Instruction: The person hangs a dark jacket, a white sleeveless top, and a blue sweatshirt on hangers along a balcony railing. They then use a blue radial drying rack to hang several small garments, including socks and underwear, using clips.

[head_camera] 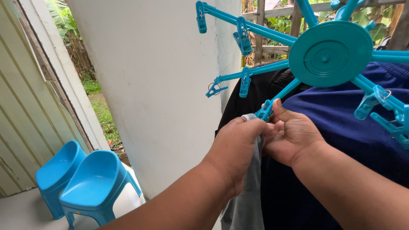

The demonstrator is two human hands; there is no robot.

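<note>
A grey cloth [249,187] is held up to a teal clip [265,110] at the end of one arm of a round teal clip hanger [330,53], its top edge bunched at the clip's mouth while the rest hangs straight down. The left hand [234,147] is closed around the cloth's upper edge; the right hand [292,134] is pinched on the clip, thumb laid along it. The pegging of the cloth appears to be the step in hand, and a firm squeeze of the clip with the fabric fed between its jaws seems called for. A dark blue garment [353,127] and a black one [251,93] hang just behind. Two blue plastic stools [81,179] stand low at the left beside a white pillar [162,85].
</note>
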